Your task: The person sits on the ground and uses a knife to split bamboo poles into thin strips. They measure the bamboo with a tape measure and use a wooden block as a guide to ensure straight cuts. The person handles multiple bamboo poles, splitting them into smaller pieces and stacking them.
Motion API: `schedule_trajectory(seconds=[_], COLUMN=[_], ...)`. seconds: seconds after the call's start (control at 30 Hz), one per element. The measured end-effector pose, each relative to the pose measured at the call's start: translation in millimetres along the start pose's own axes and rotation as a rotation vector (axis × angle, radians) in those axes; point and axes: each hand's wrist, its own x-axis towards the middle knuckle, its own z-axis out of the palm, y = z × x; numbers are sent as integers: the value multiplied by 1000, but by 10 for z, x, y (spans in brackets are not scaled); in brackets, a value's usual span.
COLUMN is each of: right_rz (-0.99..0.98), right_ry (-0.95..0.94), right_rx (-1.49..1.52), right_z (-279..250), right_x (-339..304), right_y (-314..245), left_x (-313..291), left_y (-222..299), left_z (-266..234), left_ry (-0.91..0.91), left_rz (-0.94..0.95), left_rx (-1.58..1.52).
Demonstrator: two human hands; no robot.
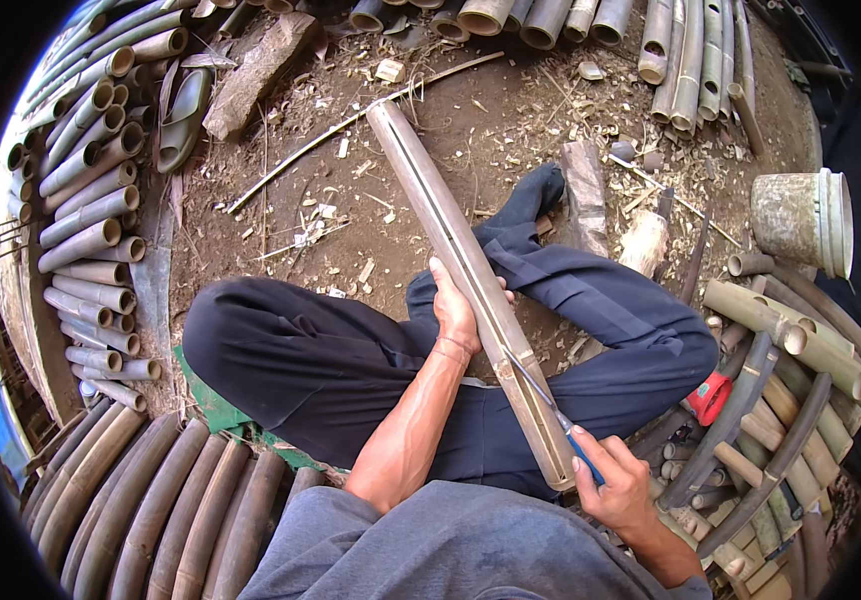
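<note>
Bamboo half-pole lies slanted across my crossed legs, its far end out over the dirt ground. My left hand grips it mid-length, fingers wrapped round its edge. My right hand holds a blue-handled knife, fingers closed on the handle, blade laid along the pole's near end. Cut bamboo tubes are stacked at left.
</note>
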Motion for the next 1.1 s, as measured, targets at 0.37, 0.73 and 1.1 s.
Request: schedule_trajectory(seconds=[0.37,0.73,1.1], right_rz=[-109,-143,-188], right_ry=[176,207,263], right_rx=[76,101,40], right_z=[368,500,752], right_x=[375,1819,1881], right_y=[63,-160,-134], left_x=[28,-48,-75], left_y=[-25,29,-12], left_z=[-2,182,63], left_ry=[4,179,151], left_rz=[35,175,165], left_rx=[10,168,185])
